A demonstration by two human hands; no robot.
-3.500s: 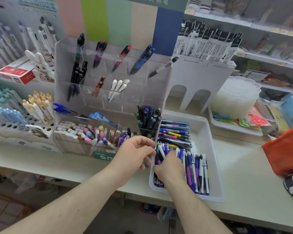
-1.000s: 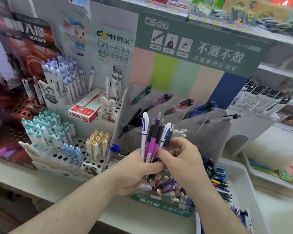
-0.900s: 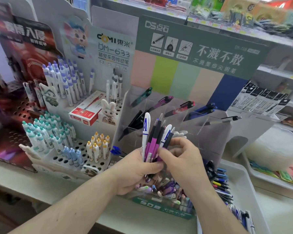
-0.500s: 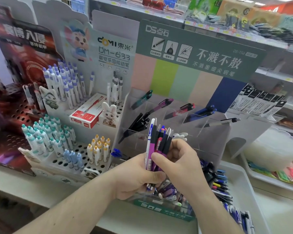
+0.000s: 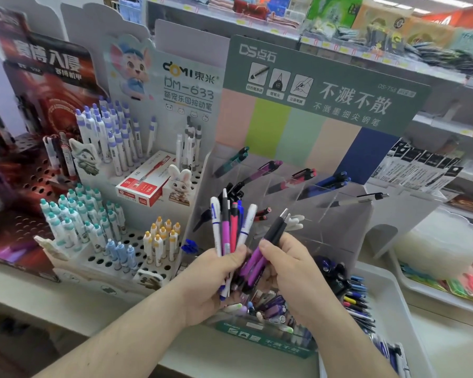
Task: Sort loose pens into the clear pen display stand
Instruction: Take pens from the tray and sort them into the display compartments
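Stand: the clear pen stand (image 5: pixel 336 214) sits on the counter (image 5: pixel 202 358), a few pens leaning in its slots.
Tray: the white tray (image 5: pixel 393 301) right of the stand holds many pens; its near end is cut off.
Left hand (image 5: pixel 213 282): grips a bunch of pens (image 5: pixel 230 227) in front of the stand.
Right hand (image 5: pixel 292 266): pinches a purple and black pen (image 5: pixel 268 241).

A stationery shop is shown. Printed cardboard display boards (image 5: pixel 325 85) with brand names and product pictures are set up along the tabletop (image 5: pixel 66 301), and rows of identical pens (image 5: pixel 112 137) are stood in punched racks (image 5: pixel 137 266) beneath them. A sealed red box of pens (image 5: pixel 144 184) is laid among them. Packaged goods are stacked on shelves (image 5: pixel 443 124) behind, fitted with small yellow price labels (image 5: pixel 325 44) along the edges.
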